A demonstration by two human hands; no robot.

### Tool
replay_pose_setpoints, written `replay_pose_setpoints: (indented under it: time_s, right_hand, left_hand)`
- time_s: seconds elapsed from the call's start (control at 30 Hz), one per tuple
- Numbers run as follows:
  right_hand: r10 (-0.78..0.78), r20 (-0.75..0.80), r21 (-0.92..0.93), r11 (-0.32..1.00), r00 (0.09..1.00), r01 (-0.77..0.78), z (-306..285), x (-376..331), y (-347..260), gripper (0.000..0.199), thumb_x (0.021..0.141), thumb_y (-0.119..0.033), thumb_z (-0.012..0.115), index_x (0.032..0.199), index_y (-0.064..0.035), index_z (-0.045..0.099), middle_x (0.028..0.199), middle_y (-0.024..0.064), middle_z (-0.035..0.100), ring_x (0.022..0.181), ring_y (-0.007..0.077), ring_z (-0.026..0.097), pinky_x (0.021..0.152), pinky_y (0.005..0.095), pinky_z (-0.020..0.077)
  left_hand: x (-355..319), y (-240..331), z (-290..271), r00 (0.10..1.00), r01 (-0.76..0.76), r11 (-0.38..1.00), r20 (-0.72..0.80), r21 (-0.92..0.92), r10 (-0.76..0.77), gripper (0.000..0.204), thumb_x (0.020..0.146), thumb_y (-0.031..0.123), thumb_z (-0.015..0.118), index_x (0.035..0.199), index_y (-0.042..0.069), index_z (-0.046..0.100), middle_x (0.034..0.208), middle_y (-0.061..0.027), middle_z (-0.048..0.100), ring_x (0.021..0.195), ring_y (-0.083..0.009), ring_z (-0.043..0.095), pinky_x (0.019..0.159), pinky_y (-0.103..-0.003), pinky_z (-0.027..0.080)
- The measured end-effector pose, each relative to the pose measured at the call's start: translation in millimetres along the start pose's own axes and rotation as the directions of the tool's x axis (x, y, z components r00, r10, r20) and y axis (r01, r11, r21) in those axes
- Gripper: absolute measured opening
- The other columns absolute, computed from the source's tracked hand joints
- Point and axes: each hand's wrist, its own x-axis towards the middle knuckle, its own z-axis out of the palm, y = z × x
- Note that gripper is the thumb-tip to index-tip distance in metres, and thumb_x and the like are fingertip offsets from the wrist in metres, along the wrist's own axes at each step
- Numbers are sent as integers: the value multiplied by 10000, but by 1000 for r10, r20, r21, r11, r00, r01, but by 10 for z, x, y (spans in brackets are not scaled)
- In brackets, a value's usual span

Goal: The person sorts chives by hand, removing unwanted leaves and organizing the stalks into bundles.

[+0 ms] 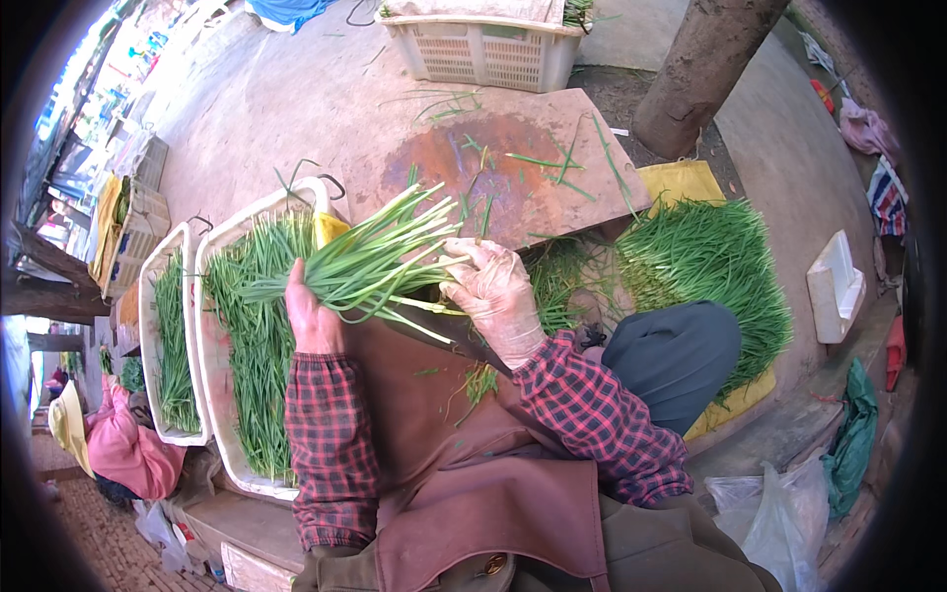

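A loose bunch of garlic chives (pixel 380 252) with green leaves and pale stem ends lies across my bare left hand (pixel 314 314), which is closed around it. My right hand (pixel 493 296), in a thin whitish glove, pinches at the pale ends on the bunch's right side; its fingertips partly cover the stems there. Below them a brown apron (pixel 404 385) spreads over my lap, with a few trimmed bits on it. To my left, a white crate (pixel 229 434) is filled with chives lying lengthwise. At my right knee, a thick pile of chives (pixel 705 266) rests on yellow cloth.
A stained board (pixel 454 148) with scattered stems lies ahead. Beyond it stands a slotted white crate (pixel 483 54), near a tree trunk (pixel 695 79). Another narrow crate (pixel 204 395) sits farther left, near a person in pink (pixel 133 444). A white foam box (pixel 834 286) lies far right.
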Motion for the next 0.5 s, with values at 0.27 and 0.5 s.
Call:
replay_pose_setpoints:
  time_s: [0.27,0.5]
  right_hand:
    - [32,-77,137,990,996,-22,84,-61,39,280,830,14,691,1106,-23,664,1126,106,663,1008,286,616,876,380,487]
    - [491,-38,609,702,870,-370,23,-207,222,139,852,75,628,962,22,693,1257,121,641,1125,208,624,1005,328,483]
  left_hand:
    - [-106,-111,112,999,-7,1000,-35,18,7,413,1044,267,491,1283,-65,546,1248,-229,639,1066,-351,659,980,-469,530]
    - [20,-185,90,997,-46,999,-65,-16,45,381,1039,256,520,1240,-66,553,1168,-207,663,999,-329,678,925,-455,556]
